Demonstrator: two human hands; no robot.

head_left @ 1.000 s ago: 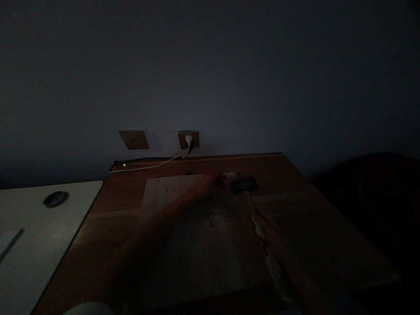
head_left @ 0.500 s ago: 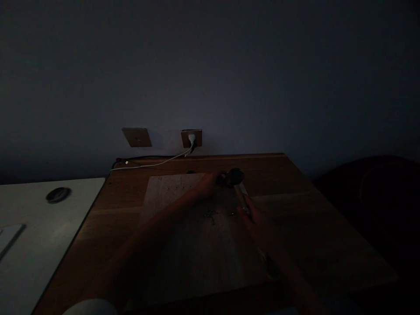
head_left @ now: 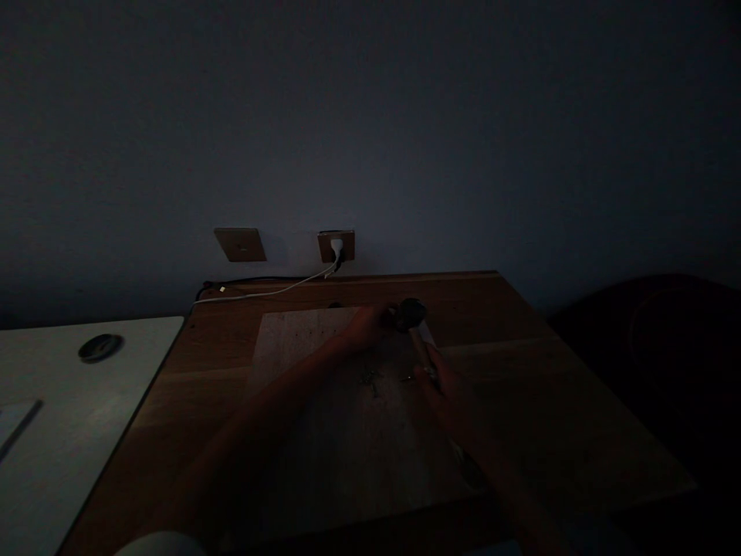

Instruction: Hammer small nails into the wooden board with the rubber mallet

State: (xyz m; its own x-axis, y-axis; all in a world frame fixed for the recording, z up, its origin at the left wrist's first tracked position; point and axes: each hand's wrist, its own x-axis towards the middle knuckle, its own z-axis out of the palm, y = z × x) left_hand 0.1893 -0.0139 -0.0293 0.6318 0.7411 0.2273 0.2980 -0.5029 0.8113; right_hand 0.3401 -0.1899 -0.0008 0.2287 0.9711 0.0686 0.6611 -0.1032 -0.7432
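Note:
The room is very dim. My right hand is closed round the handle of a hammer, whose dark head is at the far edge of a pale wooden board. My left hand reaches across the board and pinches something small beside the hammer head; I cannot make out what it is. A few small metal bits, perhaps nails, lie on the board between my hands.
The board lies on a brown wooden table against a wall. A white plug in a socket feeds a cable along the table's back edge. A white surface with a dark round object adjoins on the left.
The hammer head has swung left from beside my left hand to right at its fingertips. My right hand has moved up the handle. My left hand has stayed in place.

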